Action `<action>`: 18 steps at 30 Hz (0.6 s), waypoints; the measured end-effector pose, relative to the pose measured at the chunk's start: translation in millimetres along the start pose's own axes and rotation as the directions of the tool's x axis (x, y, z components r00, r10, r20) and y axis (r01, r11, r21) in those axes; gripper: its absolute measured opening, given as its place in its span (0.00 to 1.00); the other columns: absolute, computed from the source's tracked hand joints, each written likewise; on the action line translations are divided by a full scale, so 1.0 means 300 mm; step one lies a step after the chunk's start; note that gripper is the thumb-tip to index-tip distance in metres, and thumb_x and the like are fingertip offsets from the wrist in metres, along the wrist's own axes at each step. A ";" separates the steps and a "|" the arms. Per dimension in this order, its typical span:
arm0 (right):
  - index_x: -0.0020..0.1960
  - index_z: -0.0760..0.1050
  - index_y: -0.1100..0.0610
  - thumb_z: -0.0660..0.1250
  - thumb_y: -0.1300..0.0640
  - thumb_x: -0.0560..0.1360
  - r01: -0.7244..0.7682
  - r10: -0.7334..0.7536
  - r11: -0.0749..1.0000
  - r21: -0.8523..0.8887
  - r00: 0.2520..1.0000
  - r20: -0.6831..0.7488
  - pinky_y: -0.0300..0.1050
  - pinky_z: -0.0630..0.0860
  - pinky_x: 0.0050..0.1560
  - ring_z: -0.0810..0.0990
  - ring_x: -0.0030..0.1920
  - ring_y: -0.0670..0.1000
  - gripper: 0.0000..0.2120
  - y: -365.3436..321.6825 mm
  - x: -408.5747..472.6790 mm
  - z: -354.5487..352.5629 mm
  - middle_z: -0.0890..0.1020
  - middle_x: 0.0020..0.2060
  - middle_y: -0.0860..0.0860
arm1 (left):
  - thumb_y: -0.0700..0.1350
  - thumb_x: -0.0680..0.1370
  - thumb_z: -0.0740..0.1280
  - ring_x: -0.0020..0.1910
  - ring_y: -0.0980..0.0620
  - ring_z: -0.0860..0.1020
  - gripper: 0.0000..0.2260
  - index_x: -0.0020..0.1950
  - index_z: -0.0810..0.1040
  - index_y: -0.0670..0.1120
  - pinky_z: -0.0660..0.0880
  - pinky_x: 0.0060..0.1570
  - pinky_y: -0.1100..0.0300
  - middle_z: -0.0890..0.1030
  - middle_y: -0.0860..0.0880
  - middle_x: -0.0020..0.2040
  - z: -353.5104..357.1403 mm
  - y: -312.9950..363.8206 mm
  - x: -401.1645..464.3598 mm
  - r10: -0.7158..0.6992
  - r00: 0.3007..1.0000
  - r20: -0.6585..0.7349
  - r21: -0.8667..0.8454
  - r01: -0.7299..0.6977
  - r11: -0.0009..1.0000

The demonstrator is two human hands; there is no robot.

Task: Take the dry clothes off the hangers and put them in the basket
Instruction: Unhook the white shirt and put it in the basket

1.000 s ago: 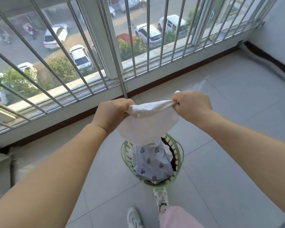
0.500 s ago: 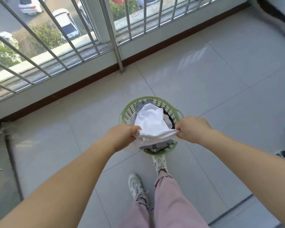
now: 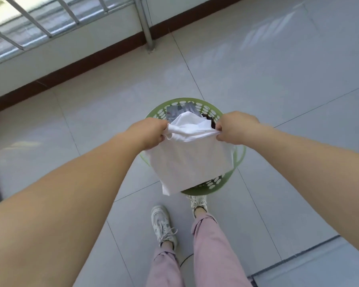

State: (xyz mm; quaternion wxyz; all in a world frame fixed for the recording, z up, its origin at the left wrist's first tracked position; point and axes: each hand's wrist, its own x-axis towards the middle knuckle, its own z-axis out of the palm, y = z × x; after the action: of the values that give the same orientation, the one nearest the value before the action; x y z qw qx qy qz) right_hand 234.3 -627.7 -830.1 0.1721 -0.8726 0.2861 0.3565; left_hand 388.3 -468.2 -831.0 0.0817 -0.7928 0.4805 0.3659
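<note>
Left hand [image 3: 151,132] and right hand [image 3: 234,128] each pinch the white cloth [image 3: 192,158], stretched over the green basket [image 3: 239,156] at frame center.

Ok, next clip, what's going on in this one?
A person on a tiled balcony holds a white garment stretched between both hands over a green laundry basket on the floor. The left hand and the right hand each grip a bunched edge of it, and the cloth hangs down across the basket's opening, not yet let go. Other clothes already lie in the basket, and the person's feet stand right behind it.
</note>
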 end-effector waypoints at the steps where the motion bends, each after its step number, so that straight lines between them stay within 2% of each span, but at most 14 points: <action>1: 0.46 0.76 0.53 0.61 0.59 0.73 -0.002 0.002 1.000 0.001 1.000 -0.003 0.38 0.62 0.33 0.74 0.43 0.55 0.06 0.009 0.055 0.007 0.75 0.40 0.50 | 0.41 0.77 0.60 0.52 0.43 0.73 0.08 0.55 0.74 0.44 0.66 0.42 0.57 0.77 0.43 0.55 0.012 -0.011 0.049 -0.015 1.000 -0.005 0.005 0.015 1.000; 4: 0.48 0.77 0.55 0.60 0.59 0.73 -0.008 0.008 1.000 -0.002 1.000 0.003 0.41 0.65 0.37 0.74 0.43 0.56 0.07 0.031 0.224 0.052 0.74 0.38 0.50 | 0.39 0.77 0.60 0.54 0.42 0.74 0.09 0.56 0.74 0.45 0.71 0.46 0.53 0.78 0.42 0.56 0.058 -0.044 0.199 -0.052 0.999 -0.012 -0.012 0.052 0.999; 8: 0.50 0.76 0.55 0.59 0.60 0.75 -0.040 0.040 0.999 -0.012 0.999 -0.021 0.43 0.65 0.38 0.73 0.42 0.56 0.08 0.052 0.403 0.122 0.70 0.35 0.50 | 0.39 0.77 0.60 0.55 0.39 0.74 0.12 0.59 0.75 0.48 0.70 0.46 0.54 0.77 0.42 0.58 0.122 -0.086 0.368 -0.102 0.994 -0.048 -0.023 0.101 0.995; 11: 0.58 0.74 0.54 0.59 0.61 0.75 -0.041 0.042 0.999 0.014 0.998 -0.051 0.43 0.66 0.41 0.75 0.47 0.57 0.13 0.055 0.498 0.175 0.77 0.47 0.52 | 0.39 0.77 0.60 0.58 0.38 0.73 0.15 0.64 0.70 0.46 0.70 0.53 0.50 0.75 0.40 0.60 0.194 -0.116 0.476 -0.172 0.977 -0.128 -0.114 0.158 0.981; 13: 0.64 0.70 0.54 0.59 0.61 0.76 -0.032 0.035 0.999 0.037 0.997 -0.066 0.44 0.68 0.44 0.76 0.54 0.58 0.17 0.048 0.523 0.205 0.76 0.56 0.54 | 0.36 0.76 0.61 0.63 0.39 0.69 0.20 0.68 0.65 0.45 0.67 0.59 0.47 0.71 0.41 0.65 0.240 -0.110 0.509 -0.237 0.956 -0.175 -0.155 0.211 0.965; 15: 0.66 0.67 0.54 0.58 0.61 0.77 -0.008 0.010 0.999 0.041 0.999 -0.053 0.45 0.68 0.46 0.75 0.57 0.58 0.18 0.038 0.533 0.237 0.76 0.59 0.54 | 0.36 0.76 0.61 0.67 0.40 0.65 0.24 0.71 0.61 0.46 0.65 0.63 0.47 0.66 0.43 0.69 0.296 -0.087 0.517 -0.264 0.949 -0.172 -0.149 0.240 0.959; 18: 0.66 0.66 0.55 0.57 0.61 0.78 0.043 -0.044 0.999 0.030 0.999 0.032 0.45 0.69 0.46 0.75 0.56 0.56 0.17 0.019 0.534 0.298 0.76 0.58 0.53 | 0.36 0.76 0.62 0.70 0.42 0.62 0.28 0.73 0.57 0.48 0.64 0.63 0.47 0.63 0.44 0.70 0.408 -0.045 0.496 -0.228 0.970 -0.085 -0.133 0.216 0.967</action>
State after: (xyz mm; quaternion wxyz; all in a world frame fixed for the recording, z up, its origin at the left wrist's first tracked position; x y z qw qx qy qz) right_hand 277.3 -647.3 -1007.5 0.1971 -0.8700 0.2695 0.3627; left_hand 378.2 -506.9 -1020.0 0.0490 -0.8624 0.3688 0.3432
